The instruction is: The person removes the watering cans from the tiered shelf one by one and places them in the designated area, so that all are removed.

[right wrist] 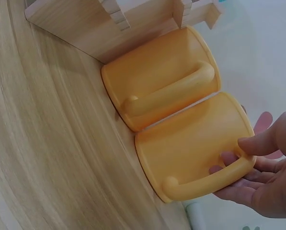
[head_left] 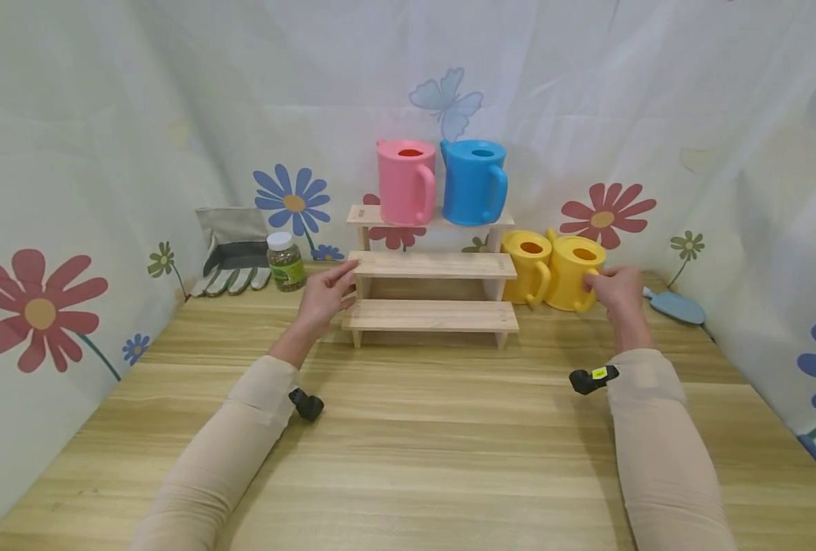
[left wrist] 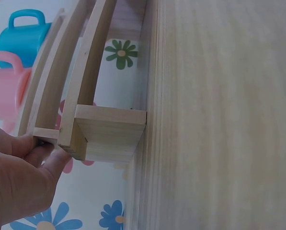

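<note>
A three-tier wooden stand (head_left: 430, 315) stands on the table. My left hand (head_left: 327, 297) grips the left end of its middle tier, fingertips round the board's end in the left wrist view. On the top tier sit a pink watering can (head_left: 397, 184) and a blue watering can (head_left: 473, 187), handles toward the right front. Two yellow watering cans stand side by side at the stand's right. My right hand (right wrist: 272, 167) holds the outer yellow watering can (right wrist: 190, 143) by its handle, fingers through the loop. The inner yellow watering can (right wrist: 157, 76) is close against the stand's side.
Left of the stand are a jar with a white lid (head_left: 287, 264) and grey-and-white gloves (head_left: 232, 252). A light blue hand trowel (head_left: 678, 308) lies at the far right. A flowered curtain (head_left: 243, 92) hangs behind and beside the wooden table (head_left: 449, 444).
</note>
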The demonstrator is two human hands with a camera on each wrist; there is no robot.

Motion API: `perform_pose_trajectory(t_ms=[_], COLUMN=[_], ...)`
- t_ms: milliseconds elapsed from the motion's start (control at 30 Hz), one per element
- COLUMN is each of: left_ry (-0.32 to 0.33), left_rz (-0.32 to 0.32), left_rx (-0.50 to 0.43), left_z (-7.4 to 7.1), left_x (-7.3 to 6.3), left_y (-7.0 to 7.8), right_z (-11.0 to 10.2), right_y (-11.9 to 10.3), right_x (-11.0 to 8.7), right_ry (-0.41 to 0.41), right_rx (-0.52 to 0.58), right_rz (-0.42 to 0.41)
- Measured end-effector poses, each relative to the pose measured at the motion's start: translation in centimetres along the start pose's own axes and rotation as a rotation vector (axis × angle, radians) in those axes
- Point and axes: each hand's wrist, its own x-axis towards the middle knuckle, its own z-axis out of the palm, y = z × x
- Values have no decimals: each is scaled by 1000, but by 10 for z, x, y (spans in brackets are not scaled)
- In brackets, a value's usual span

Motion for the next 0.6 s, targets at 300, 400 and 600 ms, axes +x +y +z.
perform_pose_trajectory(t_ms=[300,400,600], left_ry=[6,4,2], left_rz=[-2,0,-8], left_rx=[-5,-6,-2], left_z=[0,0,-1], left_x=[1,0,1], left_y=[-1,0,0], right_z=[-2,-3,-9], right_y=[1,0,-6], right_x=[1,1,-1], right_ry=[-34,-49,-16], right_rx=[-31,-33,-126], right_rz=[-3,3,-33])
